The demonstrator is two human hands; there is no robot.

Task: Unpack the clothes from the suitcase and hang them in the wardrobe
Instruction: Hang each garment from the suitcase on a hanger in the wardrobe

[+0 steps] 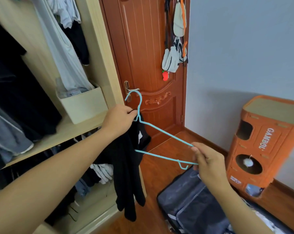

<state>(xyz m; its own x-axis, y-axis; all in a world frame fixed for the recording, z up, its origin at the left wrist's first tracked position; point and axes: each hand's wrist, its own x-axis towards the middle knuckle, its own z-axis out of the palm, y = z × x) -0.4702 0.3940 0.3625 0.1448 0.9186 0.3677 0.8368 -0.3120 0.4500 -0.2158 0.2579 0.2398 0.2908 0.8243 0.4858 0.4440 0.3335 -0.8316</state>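
While dangling from the left hand (pixel 120 118), black garment (pixel 127 174) and blue hanger (pixel 161 132), right hand (pixel 208 164) pinching hanger's end.

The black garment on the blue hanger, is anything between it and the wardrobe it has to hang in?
Nothing visible blocks it. The left hand holds the black garment with the blue hanger just in front of the open wardrobe, and the right hand pinches the hanger's far end. The rail itself is out of view.

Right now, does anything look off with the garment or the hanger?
Yes. The black garment hangs bunched from the left hand at the blue hanger neck, not spread over its arms. The right hand pinches the hanger's bare far end.
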